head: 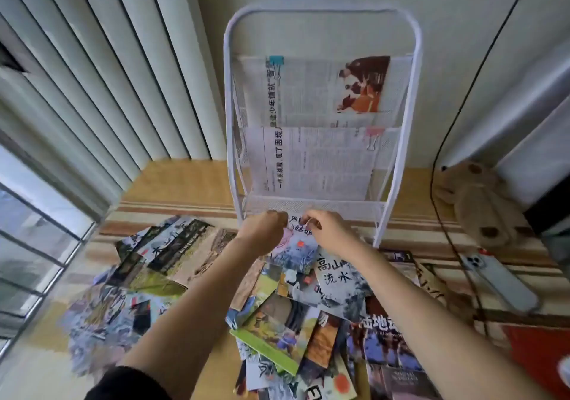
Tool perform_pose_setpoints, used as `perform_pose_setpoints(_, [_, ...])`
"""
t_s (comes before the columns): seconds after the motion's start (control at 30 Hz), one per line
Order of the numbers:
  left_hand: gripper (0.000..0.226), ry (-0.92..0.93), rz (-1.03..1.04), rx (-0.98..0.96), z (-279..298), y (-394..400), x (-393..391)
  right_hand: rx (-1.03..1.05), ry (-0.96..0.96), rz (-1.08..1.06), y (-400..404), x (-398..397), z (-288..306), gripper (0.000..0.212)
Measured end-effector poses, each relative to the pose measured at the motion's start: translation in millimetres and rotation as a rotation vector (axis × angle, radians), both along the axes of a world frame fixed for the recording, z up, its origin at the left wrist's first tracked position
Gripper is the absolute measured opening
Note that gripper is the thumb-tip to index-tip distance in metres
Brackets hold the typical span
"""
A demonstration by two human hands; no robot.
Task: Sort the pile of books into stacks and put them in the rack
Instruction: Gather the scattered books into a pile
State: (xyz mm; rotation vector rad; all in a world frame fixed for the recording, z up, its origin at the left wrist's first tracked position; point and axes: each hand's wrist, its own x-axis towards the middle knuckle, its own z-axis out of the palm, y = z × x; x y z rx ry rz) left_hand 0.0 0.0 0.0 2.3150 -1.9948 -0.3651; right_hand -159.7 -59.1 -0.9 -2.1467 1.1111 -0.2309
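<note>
A white metal rack [413,97] stands against the wall, with newspaper pages [308,159] in its two upper mesh pockets. Both my hands hold up one thin book [293,245] with a pale cover, pink drawing and black characters, just in front of the rack's lowest mesh shelf [345,207]. My left hand [265,230] grips its left edge and my right hand [327,230] pinches its top right. Below my arms lies a loose pile of picture books [296,322], with a second spread of books [148,270] to the left.
A white phone [496,279] lies on the striped mat at the right, near a plush toy [481,208] and a black cable [444,230]. Vertical blinds [108,76] and a window fill the left side. Something red [536,356] sits at the lower right.
</note>
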Motion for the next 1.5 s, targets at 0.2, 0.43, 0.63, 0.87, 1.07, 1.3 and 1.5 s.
perform_pose_setpoints(0.2, [0.048, -0.07, 0.053, -0.04, -105, 1, -12, -0.271, 0.234, -0.093, 3, 11, -103, 0.045])
perform_pose_setpoints(0.43, [0.057, -0.013, 0.118, -0.161, -154, -5, -8, -0.3, 0.316, -0.143, 1, 22, -153, 0.053])
perform_pose_setpoints(0.63, [0.057, -0.042, 0.19, -0.283, -149, 9, -15, -0.442, 0.072, -0.216, 12, 15, -153, 0.057])
perform_pose_setpoints(0.87, [0.066, 0.073, 0.208, -0.217, -125, 55, -21, -0.408, -0.06, -0.464, 41, -34, -139, 0.05])
perform_pose_setpoints(1.07, [0.087, 0.148, 0.264, -0.009, -130, 83, -24, -0.182, 0.182, -0.285, 66, -67, -148, 0.061])
perform_pose_setpoints(1.3, [0.076, 0.736, 0.328, -0.502, -140, 94, -9, -0.238, 0.064, -0.182, 79, -77, -156, 0.071])
perform_pose_setpoints(1.5, [0.044, 1.223, 0.457, -0.557, -141, 91, 17, -0.281, -0.148, -0.228, 89, -76, -144, 0.054])
